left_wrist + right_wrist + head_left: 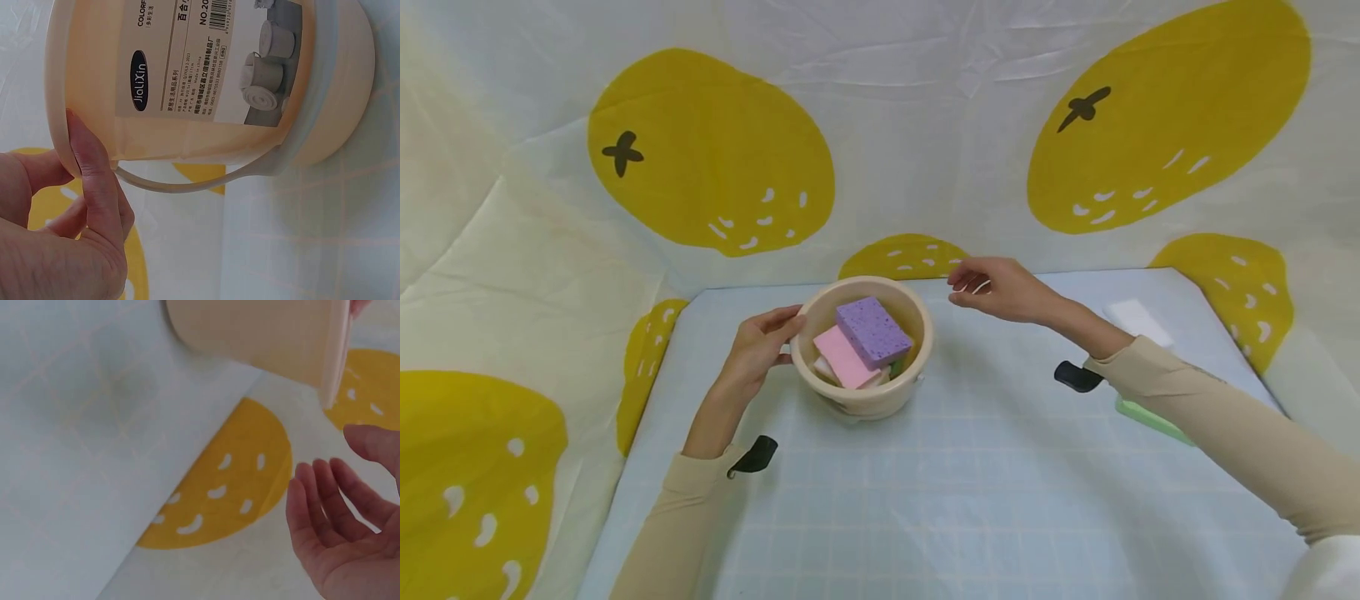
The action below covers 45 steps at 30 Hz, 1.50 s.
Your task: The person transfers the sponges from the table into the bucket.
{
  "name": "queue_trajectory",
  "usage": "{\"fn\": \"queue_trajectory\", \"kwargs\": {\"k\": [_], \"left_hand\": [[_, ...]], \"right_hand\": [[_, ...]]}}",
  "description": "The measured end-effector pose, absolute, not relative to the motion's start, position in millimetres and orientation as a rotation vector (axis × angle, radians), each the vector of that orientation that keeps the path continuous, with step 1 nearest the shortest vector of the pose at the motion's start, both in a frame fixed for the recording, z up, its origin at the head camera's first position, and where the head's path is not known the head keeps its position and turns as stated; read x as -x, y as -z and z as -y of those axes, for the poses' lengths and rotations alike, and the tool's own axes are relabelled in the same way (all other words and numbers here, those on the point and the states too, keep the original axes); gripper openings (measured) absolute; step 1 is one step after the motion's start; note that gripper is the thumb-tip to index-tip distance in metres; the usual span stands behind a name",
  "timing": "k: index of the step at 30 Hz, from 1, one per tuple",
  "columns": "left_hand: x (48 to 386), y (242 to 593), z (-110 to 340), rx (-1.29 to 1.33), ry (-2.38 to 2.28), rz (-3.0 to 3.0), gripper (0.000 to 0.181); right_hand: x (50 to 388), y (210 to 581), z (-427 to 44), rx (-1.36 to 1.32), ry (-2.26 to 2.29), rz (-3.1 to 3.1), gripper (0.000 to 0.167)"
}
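Observation:
A cream plastic bucket [871,406] stands towards the back of the table. Inside it, a purple sponge [874,330] lies tilted over a pink sponge [844,355], with white and green bits partly hidden below. My left hand [754,343] pinches the bucket's rim on the left side. The left wrist view shows a printed label [206,56] on the bucket's wall and its curved handle [181,186] hanging down. To the right of the bucket, my right hand [1002,290] hovers apart from it, fingers loosely bent and holding nothing, as the right wrist view also shows.
A white block [1137,322] and a flat green item [1153,418] lie at the table's right, the green one partly behind my right forearm. Fabric with yellow fruit prints [711,154] hangs along the back and sides of the pale checked table [865,517].

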<state>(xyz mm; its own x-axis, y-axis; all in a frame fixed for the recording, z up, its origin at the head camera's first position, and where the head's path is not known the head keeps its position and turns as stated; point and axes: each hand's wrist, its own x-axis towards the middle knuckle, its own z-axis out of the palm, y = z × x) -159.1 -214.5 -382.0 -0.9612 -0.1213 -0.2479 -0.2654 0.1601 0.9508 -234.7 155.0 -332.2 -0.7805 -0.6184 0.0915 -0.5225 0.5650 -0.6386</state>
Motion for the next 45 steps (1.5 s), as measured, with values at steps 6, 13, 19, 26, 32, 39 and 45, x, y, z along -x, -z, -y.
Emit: {"fn": "queue_trajectory", "kwargs": {"k": [6, 13, 19, 26, 32, 39, 45], "left_hand": [[159, 383, 214, 0.392, -1.906, -2.307, 0.048], [160, 383, 214, 0.403, -1.900, -2.310, 0.049], [160, 382, 217, 0.411, -1.917, -2.294, 0.049], [161, 383, 216, 0.404, -1.910, -2.291, 0.050], [162, 384, 216, 0.415, -1.906, -2.289, 0.049], [162, 383, 215, 0.420, -1.913, -2.290, 0.048], [161, 384, 215, 0.404, -1.917, -2.297, 0.047]], "right_hand": [[231, 340, -184, 0.893, 1.024, -2.689, 0.027], [225, 350, -216, 0.806, 1.013, -2.728, 0.027], [222, 359, -240, 0.769, 1.006, -2.767, 0.026], [216, 373, -272, 0.680, 1.001, -2.818, 0.027], [209, 383, -295, 0.603, 0.988, -2.839, 0.030], [200, 393, -319, 0.509, 0.994, -2.851, 0.033], [191, 404, -337, 0.480, 1.010, -2.849, 0.036]]}}
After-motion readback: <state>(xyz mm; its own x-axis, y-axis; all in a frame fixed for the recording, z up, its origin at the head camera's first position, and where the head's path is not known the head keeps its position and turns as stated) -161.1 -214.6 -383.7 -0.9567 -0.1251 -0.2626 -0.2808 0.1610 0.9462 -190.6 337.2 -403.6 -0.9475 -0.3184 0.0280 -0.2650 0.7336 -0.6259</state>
